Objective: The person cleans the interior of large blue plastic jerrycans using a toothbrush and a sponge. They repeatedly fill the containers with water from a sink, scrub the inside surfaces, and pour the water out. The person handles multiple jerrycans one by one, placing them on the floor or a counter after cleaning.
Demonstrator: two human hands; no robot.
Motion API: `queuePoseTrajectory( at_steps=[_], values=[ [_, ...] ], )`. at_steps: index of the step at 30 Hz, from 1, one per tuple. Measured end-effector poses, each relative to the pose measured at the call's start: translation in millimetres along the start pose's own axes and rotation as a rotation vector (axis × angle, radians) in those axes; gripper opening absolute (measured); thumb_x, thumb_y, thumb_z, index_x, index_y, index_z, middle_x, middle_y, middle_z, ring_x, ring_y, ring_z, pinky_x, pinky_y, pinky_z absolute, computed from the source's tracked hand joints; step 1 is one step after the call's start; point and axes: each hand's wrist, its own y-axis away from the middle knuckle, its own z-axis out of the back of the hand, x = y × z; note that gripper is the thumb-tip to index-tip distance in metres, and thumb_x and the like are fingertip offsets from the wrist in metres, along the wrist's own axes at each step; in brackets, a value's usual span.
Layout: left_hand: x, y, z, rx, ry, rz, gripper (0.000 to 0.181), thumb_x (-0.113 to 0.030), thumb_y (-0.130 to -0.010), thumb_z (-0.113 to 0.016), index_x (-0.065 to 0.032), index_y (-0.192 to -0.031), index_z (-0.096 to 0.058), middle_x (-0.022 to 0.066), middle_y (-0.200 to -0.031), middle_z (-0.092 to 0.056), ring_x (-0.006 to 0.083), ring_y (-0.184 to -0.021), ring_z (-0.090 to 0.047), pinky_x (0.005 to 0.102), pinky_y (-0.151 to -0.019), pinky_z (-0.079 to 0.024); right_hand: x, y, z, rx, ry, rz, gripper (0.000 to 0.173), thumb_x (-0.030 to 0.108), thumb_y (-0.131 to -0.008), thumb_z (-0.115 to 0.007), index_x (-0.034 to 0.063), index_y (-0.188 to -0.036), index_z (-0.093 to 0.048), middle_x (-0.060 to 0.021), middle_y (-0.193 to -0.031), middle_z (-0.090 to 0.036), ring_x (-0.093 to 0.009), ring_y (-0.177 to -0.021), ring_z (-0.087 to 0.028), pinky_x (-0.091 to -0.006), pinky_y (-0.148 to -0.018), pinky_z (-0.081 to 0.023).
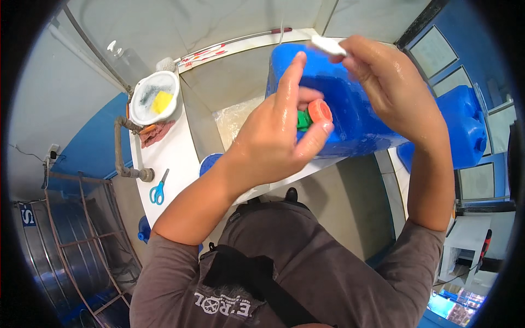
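Observation:
My left hand, wet and with its index finger extended, holds a ribbed orange plastic cap and a green plastic piece between thumb and fingers. Whether the two pieces are joined, I cannot tell. Pinched in my right hand is a small white object, blurred and partly covered by the fingers. Both hands are above a large blue plastic container, whose surface is wet. Part of it is hidden behind my hands.
On the white counter at left are blue-handled scissors, a reddish rag and a white basin with suds and a yellow sponge. A pipe rises beside them. Several toothbrushes lie along the back ledge. Another blue container stands right.

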Motion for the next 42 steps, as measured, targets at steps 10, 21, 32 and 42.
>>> queuePoseTrajectory(
  at_steps=[10, 21, 32, 42],
  values=[
    [-4.9, -0.3, 1.0, 0.005, 0.138, 0.132, 0.108, -0.008, -0.079, -0.082, 0.0034, -0.155, -0.007, 0.0169, -0.109, -0.064, 0.0214, -0.095, -0.067, 0.0351, -0.087, -0.054, -2.9, -9.7, -2.7, -0.029, 0.345, 0.024, 0.029, 0.031, -0.089, -0.058, 0.0049, -0.079, -0.066, -0.0154, -0.062, -0.064, -0.04, -0.063, -0.062, -0.0472, -0.076, -0.049],
    [12.1, 1.7, -8.2, -0.034, 0.046, -0.065, 0.117, -0.005, -0.074, -0.083, 0.0014, -0.153, 0.003, 0.0186, -0.111, -0.058, 0.0219, -0.095, -0.065, 0.0331, -0.085, -0.054, 34.0, -7.3, -34.2, -0.01, 0.343, 0.208, 0.015, 0.024, -0.074, -0.066, 0.0097, -0.071, -0.064, -0.0143, -0.057, -0.061, -0.033, -0.058, -0.063, -0.0426, -0.076, -0.047],
    [27.8, 3.0, -16.9, -0.032, 0.065, -0.186, 0.123, -0.001, -0.072, -0.087, -0.0046, -0.152, 0.006, 0.025, -0.127, -0.051, 0.0262, -0.102, -0.065, 0.0371, -0.09, -0.054, 8.4, -8.9, -15.2, -0.212, 0.574, 0.067, 0.017, 0.024, -0.07, -0.071, 0.012, -0.067, -0.06, -0.0053, -0.057, -0.059, -0.026, -0.064, -0.062, -0.0395, -0.074, -0.044],
    [39.2, 4.4, -19.9, -0.08, 0.13, -0.221, 0.114, 0.0, -0.072, -0.084, -0.006, -0.149, 0.001, 0.0289, -0.127, -0.052, 0.029, -0.106, -0.064, 0.0382, -0.091, -0.054, 36.0, -5.7, -38.6, -0.067, 0.335, 0.175, 0.014, 0.023, -0.073, -0.07, 0.0118, -0.07, -0.061, -0.0055, -0.061, -0.063, -0.026, -0.063, -0.062, -0.0419, -0.076, -0.044]
  ],
)
